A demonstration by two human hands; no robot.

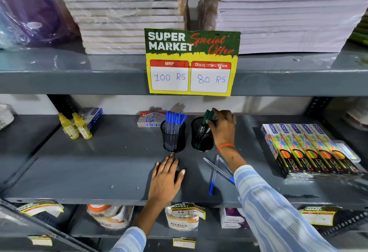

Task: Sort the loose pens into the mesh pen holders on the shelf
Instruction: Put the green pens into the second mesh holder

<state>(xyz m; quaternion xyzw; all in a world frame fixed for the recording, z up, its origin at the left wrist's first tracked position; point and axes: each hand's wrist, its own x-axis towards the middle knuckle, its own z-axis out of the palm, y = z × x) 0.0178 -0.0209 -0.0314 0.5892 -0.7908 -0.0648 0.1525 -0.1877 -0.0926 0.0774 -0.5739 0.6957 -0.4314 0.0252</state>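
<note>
Black mesh is what both pen holders are made of, and they are standing side by side near the middle of the grey shelf (79,172): the left holder (173,139) is carrying a full bunch of blue-capped pens (175,119), while the right holder (201,136) is taking the green-capped pens (208,117). The right hand (224,127) is reaching over the rim of the right holder with its fingers pinching the tops of the green pens, so it is grasping them as it is seating them in the cup. The left hand (166,176) is lying flat and released on the shelf just in front of the left holder, palm down, holding nothing. Three loose blue pens (218,170) are lying crossed on the shelf in front of the right holder, partly under the right forearm, well apart from the neon pencil boxes (310,150) at the right. Judging by this, the green batch is being dropped in and the sorting is nearly finished, with only those blue pens waiting. The next move is calling for the right hand to let go of the green pens, come back toward the shelf front, gather the crossed blue pens, and carry them to the left holder, which is already looking crowded, so they may be needing a careful push between the others.
</note>
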